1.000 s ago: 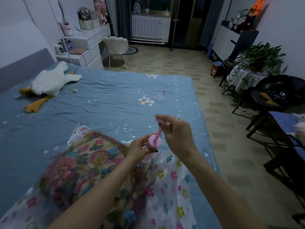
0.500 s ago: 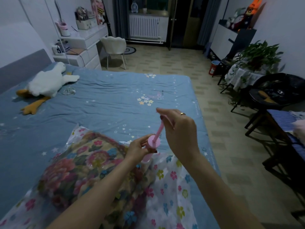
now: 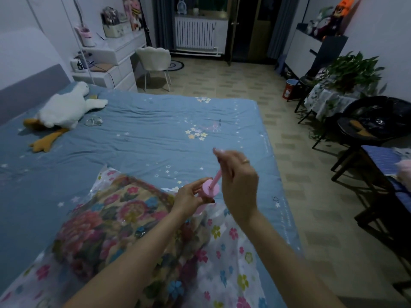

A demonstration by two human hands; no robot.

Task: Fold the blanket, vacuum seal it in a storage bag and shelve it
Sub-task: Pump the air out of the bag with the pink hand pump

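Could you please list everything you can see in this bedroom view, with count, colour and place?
blanket: one, floral multicolour, folded inside the bag on the bed
storage bag: one, clear with flower print, near end of the bed
hand pump: one, pink, upright on the bag
bed: one, blue sheet, centre
goose plush: one, white and orange, far left on the bed
chair: one, white, by the dresser
dresser: one, white, back left
radiator: one, white, back wall
plant: one, green, right side
left hand: grips the pump body
right hand: holds the pump rod, pulled up
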